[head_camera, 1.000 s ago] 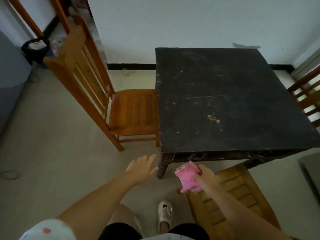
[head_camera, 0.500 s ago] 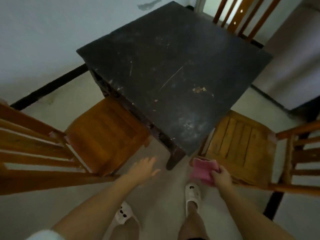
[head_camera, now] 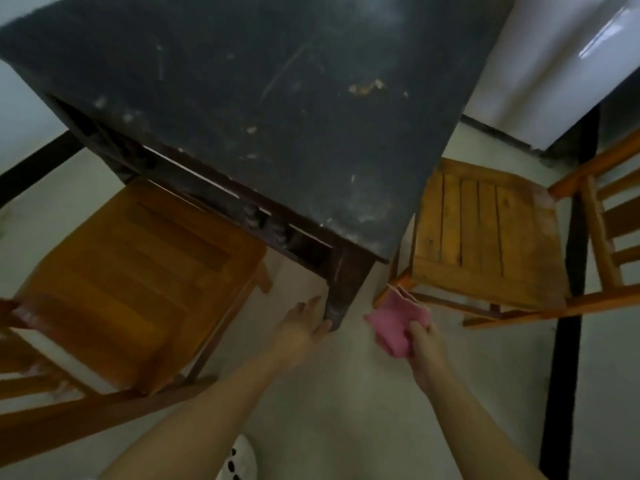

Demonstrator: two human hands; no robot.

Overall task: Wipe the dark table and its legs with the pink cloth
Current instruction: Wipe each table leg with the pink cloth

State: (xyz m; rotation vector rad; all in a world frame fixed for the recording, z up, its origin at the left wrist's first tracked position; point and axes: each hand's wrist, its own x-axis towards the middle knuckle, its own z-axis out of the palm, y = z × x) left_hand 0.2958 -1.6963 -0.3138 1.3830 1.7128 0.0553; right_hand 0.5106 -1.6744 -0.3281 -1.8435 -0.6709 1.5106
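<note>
We held the pink cloth (head_camera: 398,327) bunched in the right hand (head_camera: 424,348) just right of the near leg (head_camera: 341,292) of the dark table (head_camera: 277,98) — presumably ready to wipe it — while the left hand (head_camera: 301,330), fingers spread and empty, reached beside that leg.

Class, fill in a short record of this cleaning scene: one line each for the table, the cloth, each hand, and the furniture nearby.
table: dark table, scuffed top, seen from its near corner
table leg: near leg between the two hands
cloth: pink cloth, bunched, apart from the leg
right hand: right hand grips the cloth
left hand: left hand open, fingers beside the leg; contact unclear
left of table: wooden chair
right of table: slatted chair
</note>
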